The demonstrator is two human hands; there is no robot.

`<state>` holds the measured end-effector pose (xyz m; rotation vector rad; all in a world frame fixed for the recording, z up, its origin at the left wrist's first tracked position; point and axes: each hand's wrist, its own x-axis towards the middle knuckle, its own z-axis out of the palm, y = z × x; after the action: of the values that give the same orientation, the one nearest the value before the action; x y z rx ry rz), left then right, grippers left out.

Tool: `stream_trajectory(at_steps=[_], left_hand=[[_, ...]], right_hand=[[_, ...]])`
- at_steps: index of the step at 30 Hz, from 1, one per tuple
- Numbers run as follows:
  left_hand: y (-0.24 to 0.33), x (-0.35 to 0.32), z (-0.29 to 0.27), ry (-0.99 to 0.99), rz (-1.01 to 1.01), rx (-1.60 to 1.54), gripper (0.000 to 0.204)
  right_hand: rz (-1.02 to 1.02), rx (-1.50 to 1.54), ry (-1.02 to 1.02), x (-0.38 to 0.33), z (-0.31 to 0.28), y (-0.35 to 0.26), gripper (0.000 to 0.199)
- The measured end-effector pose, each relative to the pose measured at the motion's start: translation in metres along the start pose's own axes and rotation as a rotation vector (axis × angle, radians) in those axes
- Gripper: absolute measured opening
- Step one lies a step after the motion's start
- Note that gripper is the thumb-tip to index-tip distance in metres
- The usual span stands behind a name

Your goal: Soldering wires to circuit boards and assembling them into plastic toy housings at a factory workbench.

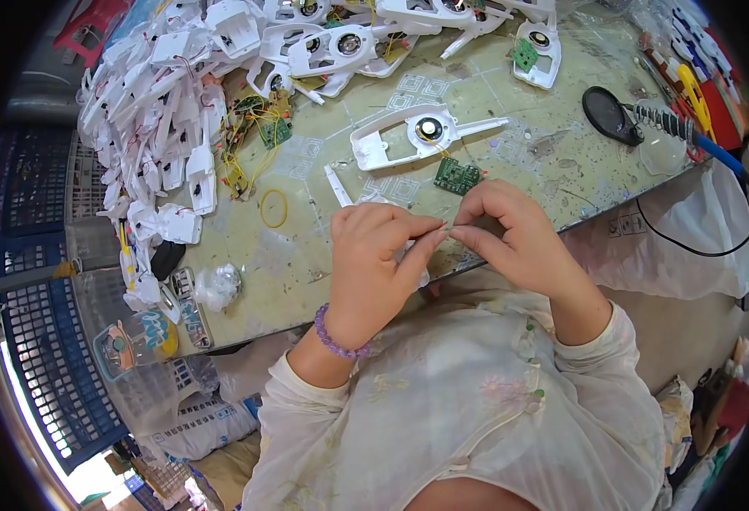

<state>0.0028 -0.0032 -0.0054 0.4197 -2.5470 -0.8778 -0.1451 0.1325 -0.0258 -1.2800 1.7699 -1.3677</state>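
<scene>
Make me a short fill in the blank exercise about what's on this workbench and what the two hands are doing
1. The small circuit board just beyond the right hand is ____ in colour.
2. The left hand has a bracelet of ____ beads at the wrist.
3. The rubber band lying on the table is ____.
4. The plastic housing with a round speaker is ____.

Missing words: green; purple; yellow; white

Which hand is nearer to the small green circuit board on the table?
Right. The right hand lies just below the green circuit board, almost touching it. The left hand is farther, below and to the board's left.
</scene>
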Motion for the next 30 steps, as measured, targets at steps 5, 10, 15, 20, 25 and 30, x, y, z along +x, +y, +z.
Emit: stream_trajectory(at_steps=[5,10,15,20,25,30], left_hand=[[-0.002,0.001,-0.002,-0.038,-0.085,-0.179,0.008],[-0.003,-0.001,-0.003,-0.047,-0.093,-0.184,0.008],[0.001,0.001,-0.005,-0.033,-0.097,-0.218,0.007],[-0.001,0.0,-0.004,-0.014,-0.147,-0.264,0.008],[-0.002,0.0,-0.003,-0.056,0.033,0.009,0.007],[-0.004,-0.001,0.003,0.013,0.081,0.046,0.008]], right_hand=[[-0.112,-0.014,0.09,0.002,0.004,0.0,0.013],[-0.08,0.027,0.03,0.003,0.004,-0.003,0.007],[0.107,0.187,0.022,-0.002,0.006,-0.009,0.006],[0.003,0.086,0.074,0.0,0.01,-0.001,0.008],[-0.163,-0.096,0.153,0.002,0.011,0.0,0.009],[-0.18,-0.169,0.186,0.001,0.013,-0.001,0.009]])
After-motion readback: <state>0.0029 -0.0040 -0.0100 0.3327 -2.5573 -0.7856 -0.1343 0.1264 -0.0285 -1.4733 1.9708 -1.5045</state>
